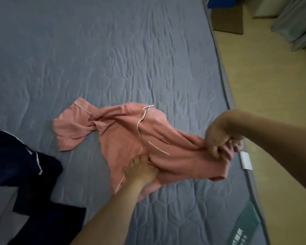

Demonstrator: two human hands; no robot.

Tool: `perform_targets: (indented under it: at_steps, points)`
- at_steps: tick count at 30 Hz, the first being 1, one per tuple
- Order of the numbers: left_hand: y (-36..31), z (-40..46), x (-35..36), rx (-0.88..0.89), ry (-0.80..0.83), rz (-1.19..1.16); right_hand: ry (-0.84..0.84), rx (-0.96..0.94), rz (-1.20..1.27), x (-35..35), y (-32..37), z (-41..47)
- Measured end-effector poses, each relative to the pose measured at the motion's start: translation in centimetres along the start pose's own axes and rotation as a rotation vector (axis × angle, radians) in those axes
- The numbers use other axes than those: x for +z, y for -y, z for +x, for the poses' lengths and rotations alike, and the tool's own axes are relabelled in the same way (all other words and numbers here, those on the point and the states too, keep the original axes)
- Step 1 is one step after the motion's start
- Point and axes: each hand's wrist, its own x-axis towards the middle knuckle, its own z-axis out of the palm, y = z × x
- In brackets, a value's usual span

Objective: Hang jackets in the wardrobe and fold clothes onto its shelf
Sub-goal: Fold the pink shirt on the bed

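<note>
pink pyjama top [127,137] with pale piping lies crumpled on the grey quilted mattress [113,59], near its right edge, one sleeve twisted out to the left. your right hand [219,138] is balled into a fist around a bunched end of the top, lifting that end just off the mattress, knuckles facing down toward the fabric. your left hand [141,169] lies on the middle of the top, fingers spread fairly straight, pressing the cloth flat; it is not gripping anything you can see, though the thumb side is partly tucked under a fold. a dark navy garment [21,165] with white piping lies heaped at the lower left of the mattress, apart from the pink top. a white tag [245,160] sits on the mattress edge just beside your right fist. wooden floor [281,112] runs along the right, with a grey curtain [297,22] at the upper right corner.
</note>
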Motion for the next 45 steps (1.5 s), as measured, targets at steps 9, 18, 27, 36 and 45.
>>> perform_targets:
  at_steps: [9, 18, 27, 36, 45]
  points:
    - [5.3, 0.9, -1.9, -0.242, -0.661, -0.524, -1.186, -0.058, 0.112, 1.1, -3.4, 8.8]
    - [8.7, 4.1, -4.0, -0.291, -0.145, -1.268, -0.233, -0.4, 1.618, 17.6, 12.1, 20.2]
    - [10.1, -0.4, -5.9, -0.104, -0.074, -1.534, -0.2, -0.522, 2.209, 14.3, 10.4, 17.2]
    - [19.3, -6.7, -2.0, -0.066, 0.289, -0.49, -0.04, -0.438, 1.573, 18.8, 11.9, 15.0]
    - [17.0, -7.7, -0.8, -0.201, 0.186, -0.978, -0.183, -0.493, 1.712, 17.5, 12.4, 15.7]
